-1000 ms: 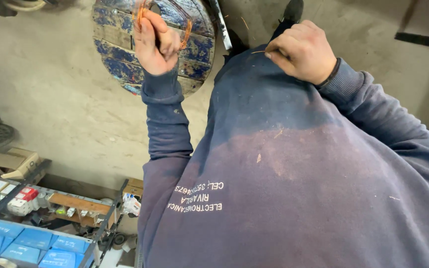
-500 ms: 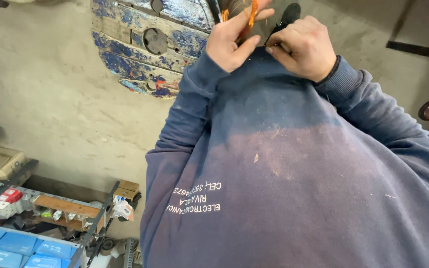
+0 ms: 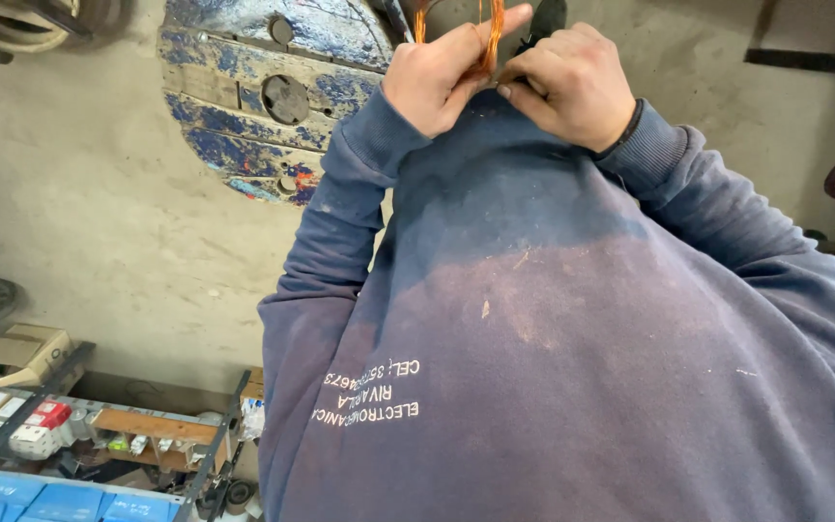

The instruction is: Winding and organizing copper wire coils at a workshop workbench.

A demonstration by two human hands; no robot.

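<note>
Both hands have come together since a moment ago. Now the left hand [image 3: 437,82] and right hand [image 3: 572,87] touch up near the top edge, fingers pinching a bundle of copper wire [image 3: 488,34] between them, just beside the blue wooden spool [image 3: 263,97] lying on the floor.

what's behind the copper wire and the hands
Behind the copper wire and both hands, left hand, right hand, lies grey floor and a blue wooden spool. The hands cover its right edge.
</note>
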